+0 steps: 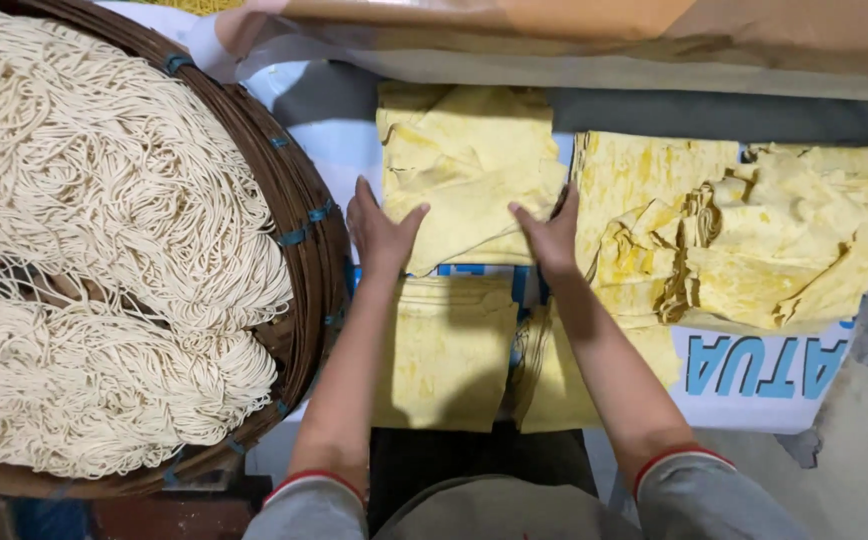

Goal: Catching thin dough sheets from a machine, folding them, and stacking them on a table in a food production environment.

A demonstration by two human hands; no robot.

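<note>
Work surface is a white printed sheet [754, 400] laid over a table, grey floor at right, brown paper wrap [594, 40] across the top edge. I have both hands flat on the near stack of yellow sheets [469, 170]: left hand [379, 235] on its lower-left corner, right hand [551, 232] on its lower-right edge. Both palms down, fingers spread, nothing pinched or gripped. To square this stack well, I'd press evenly from both sides, keep the fingertips low on the edges so the top layers don't buckle, and slide rather than lift, since the sheets look thin and prone to creasing.

More yellow piles around: two folded ones [444, 350] under my forearms, a flat one with a crumpled heap [754, 250] on it to the right, just beside my right hand. Woven round basket [304, 230] at left, bound with blue ties, full of pale noodle strands [94, 250].

Labels: the white sheet carries large blue block lettering at lower right, upside down from my view; a blue patch shows between the stacks, probably more of the same print, mostly covered
</note>
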